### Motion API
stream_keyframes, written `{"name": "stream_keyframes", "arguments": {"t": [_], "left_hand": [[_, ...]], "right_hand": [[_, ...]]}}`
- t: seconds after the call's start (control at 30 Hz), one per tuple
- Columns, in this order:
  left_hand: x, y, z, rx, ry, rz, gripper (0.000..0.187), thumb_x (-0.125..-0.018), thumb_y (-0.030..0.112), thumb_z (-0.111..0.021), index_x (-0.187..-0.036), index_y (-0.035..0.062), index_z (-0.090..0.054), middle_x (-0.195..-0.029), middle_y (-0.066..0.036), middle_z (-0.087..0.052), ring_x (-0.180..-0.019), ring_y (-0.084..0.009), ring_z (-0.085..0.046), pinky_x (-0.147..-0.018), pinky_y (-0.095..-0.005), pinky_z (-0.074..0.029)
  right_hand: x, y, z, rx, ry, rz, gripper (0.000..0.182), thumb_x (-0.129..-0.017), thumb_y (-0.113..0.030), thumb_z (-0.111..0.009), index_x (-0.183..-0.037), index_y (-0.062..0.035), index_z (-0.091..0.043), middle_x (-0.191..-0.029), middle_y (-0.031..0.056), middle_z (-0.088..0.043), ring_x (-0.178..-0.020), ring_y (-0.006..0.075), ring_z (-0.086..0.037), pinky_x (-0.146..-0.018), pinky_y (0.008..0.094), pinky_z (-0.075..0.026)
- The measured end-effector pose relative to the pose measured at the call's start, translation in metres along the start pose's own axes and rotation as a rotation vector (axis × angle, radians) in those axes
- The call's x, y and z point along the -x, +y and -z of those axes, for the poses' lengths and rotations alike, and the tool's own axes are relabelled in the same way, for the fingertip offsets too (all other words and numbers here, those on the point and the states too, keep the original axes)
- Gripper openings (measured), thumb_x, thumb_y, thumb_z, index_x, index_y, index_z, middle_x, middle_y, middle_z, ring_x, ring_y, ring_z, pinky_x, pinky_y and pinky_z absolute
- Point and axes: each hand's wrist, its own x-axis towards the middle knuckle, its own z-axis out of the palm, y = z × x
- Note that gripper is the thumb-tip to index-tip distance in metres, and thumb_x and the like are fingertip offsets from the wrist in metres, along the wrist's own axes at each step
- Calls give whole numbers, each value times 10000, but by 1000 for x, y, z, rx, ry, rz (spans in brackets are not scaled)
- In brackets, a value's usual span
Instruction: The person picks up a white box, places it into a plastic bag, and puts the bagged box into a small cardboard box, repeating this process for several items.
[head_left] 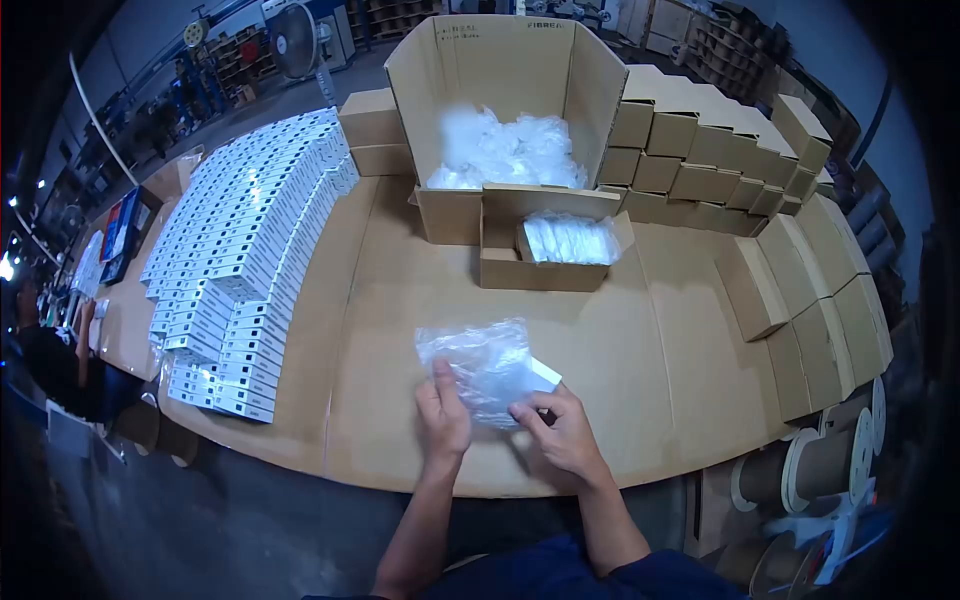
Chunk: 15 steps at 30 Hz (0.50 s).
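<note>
A clear plastic bag [478, 358] lies on the cardboard-covered table [640, 350] just in front of me, with a small white box [543, 374] sticking out of its right end. My left hand [443, 415] pinches the bag's near left edge. My right hand [562, 430] grips the bag's near right corner beside the white box. Both hands rest low on the table surface.
Rows of small white boxes [245, 240] fill the left side. A large open carton [505, 100] of plastic bags stands at the back, a smaller open box [560, 250] of bags before it. Stacked brown boxes [760, 170] line the right. Tape rolls [815, 465] sit lower right.
</note>
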Motion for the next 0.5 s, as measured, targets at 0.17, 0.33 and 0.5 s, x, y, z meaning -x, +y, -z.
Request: {"name": "stream_keyframes", "arguments": {"t": [0.17,0.33,0.5], "left_hand": [[3,-2,5,185,-44,-11,368,-1080,365,-573,-1043,11,-665,-854,3,-645,-754,-66,-580,-669,-252,-487],[11,20,14,30,-316,-17,384,-826,114,-888,-1121,-12,-679,-1018,-68,-733,-935,-120,-680,-830,-287,-563],[18,29,28,-121,-427,-32,410,-790,113,-910,-1115,-29,-705,-1034,-89,-758,-964,-151,-708,-874,-313,-572]], "right_hand": [[10,2,8,53,-20,106,215,-932,-194,-776,-865,3,-722,-931,148,-588,-791,224,-581,-716,345,-489],[9,-8,19,91,4,202,122,-948,-132,-726,-926,-13,-743,-1049,174,-635,-882,236,-627,-775,345,-512],[-5,3,45,-86,303,205,222,-969,-13,-643,-1187,-32,-679,-1133,113,-615,-1015,198,-615,-911,315,-494]]}}
